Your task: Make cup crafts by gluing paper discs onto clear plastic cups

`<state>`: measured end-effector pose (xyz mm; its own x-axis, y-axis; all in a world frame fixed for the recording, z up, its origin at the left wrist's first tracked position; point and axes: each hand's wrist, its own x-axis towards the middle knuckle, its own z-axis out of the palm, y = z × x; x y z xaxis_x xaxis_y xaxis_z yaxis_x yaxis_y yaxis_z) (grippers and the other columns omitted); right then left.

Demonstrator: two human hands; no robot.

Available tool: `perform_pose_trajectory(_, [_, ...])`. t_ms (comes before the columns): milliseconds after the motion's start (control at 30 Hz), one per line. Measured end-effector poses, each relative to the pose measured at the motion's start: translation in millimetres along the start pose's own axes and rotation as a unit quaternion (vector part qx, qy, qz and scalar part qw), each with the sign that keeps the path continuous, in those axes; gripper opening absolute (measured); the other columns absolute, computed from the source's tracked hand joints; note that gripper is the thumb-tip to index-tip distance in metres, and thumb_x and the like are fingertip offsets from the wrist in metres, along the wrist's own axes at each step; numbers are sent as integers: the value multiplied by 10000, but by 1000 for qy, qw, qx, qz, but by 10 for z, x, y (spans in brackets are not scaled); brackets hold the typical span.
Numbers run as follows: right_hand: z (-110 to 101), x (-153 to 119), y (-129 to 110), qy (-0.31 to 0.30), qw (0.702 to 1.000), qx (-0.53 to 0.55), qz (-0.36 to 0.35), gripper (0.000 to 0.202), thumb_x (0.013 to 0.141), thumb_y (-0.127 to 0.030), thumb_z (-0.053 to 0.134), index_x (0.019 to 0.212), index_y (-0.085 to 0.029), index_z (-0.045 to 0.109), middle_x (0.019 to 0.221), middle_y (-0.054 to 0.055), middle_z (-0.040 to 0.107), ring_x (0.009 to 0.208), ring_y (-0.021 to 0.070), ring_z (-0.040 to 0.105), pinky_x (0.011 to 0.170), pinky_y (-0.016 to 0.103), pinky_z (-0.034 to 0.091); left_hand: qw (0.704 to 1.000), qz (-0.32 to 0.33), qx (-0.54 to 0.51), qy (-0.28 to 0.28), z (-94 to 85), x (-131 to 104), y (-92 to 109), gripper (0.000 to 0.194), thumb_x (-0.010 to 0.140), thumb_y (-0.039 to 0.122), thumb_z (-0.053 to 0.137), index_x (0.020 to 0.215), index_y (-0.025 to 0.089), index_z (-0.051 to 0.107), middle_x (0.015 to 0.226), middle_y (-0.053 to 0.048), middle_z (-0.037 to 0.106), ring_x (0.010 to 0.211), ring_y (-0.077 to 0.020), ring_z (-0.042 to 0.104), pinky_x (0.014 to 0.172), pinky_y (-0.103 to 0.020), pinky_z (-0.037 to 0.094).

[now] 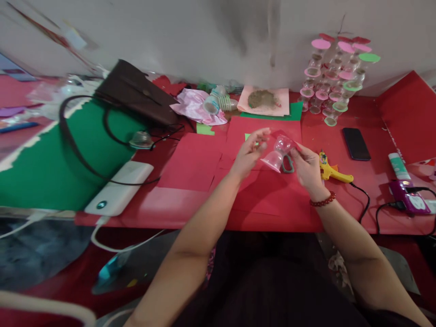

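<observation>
A see-through plastic hourglass shape, made of two small cups joined at their narrow ends, is tilted above the red paper sheets. A piece of red paper shows at its upper end. My right hand, with a beaded bracelet on the wrist, pinches the hourglass at its upper right side. Just left of it my left hand is raised with fingers apart and nothing visible in them. Behind the hourglass, partly hidden, shows a grey-green looped handle. Right of my right hand lies a yellow glue gun.
Stacked plastic cups with coloured discs stand at the back right. Sand lies on pink paper. Around are a phone, a glue stick, a purple power block, a dark bag and a white box.
</observation>
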<state>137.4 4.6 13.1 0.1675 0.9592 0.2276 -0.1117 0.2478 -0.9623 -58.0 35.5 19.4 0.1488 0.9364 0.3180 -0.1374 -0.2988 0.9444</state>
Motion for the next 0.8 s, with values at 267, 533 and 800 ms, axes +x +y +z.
perform_pose_trajectory(267, [33,-31,17,-65,990,106,60,134,796,-389,873,918,-342,840,922,-38,824,820,147,738,773,315,639,996,-2,-89,22,24,11,-92,359,724,526,930,958,277,820,896,-2,766,834,-153,706,835,-307,575])
perform_pose_trajectory(533, [1,-55,-8,-101,993,-13,-68,184,914,-427,759,1073,-365,827,1120,-12,829,1066,196,763,1026,418,613,995,69,28,66,31,-58,79,106,849,357,833,867,253,822,866,-16,795,818,-157,719,822,-307,579])
perform_pose_trajectory(800, [-39,-109,-221,-45,934,-250,-251,177,953,-295,644,1031,-289,802,996,36,832,935,224,764,903,436,614,967,144,204,49,66,-101,157,131,936,273,684,854,245,782,847,-27,789,804,-174,710,807,-328,562])
